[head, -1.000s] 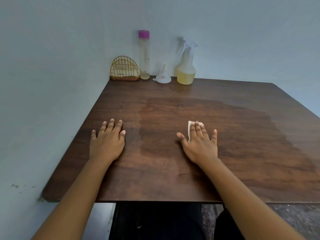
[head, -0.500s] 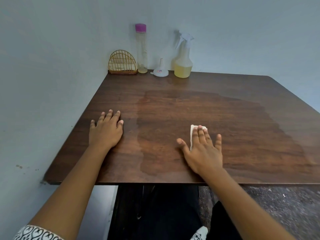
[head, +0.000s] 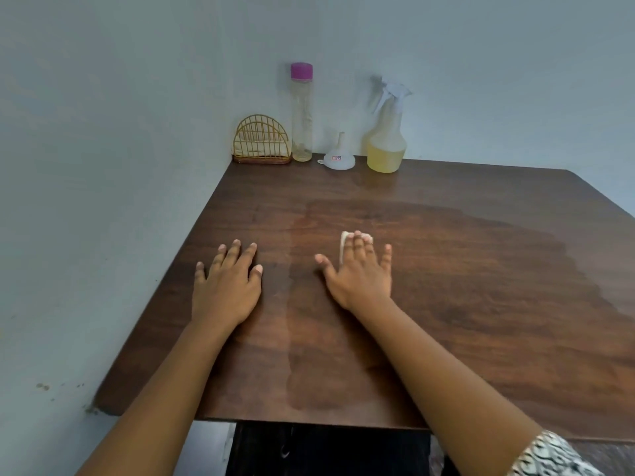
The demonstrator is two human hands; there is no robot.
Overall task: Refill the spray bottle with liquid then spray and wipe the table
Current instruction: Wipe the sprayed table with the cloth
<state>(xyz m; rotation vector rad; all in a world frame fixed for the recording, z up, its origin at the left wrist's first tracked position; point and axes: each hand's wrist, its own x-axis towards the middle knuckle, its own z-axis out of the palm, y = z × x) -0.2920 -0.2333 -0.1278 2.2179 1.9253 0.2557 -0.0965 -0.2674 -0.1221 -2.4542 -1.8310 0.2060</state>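
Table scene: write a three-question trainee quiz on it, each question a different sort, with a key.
1. True or false: the spray bottle holds yellow liquid.
2. Which hand presses the white cloth? A) left hand B) right hand
3. Fill in: the funnel stands between the tall bottle and the ____.

Key: 1 true; 2 B; 3 spray bottle.

Head-worn view, forward-down over the table [head: 446, 187].
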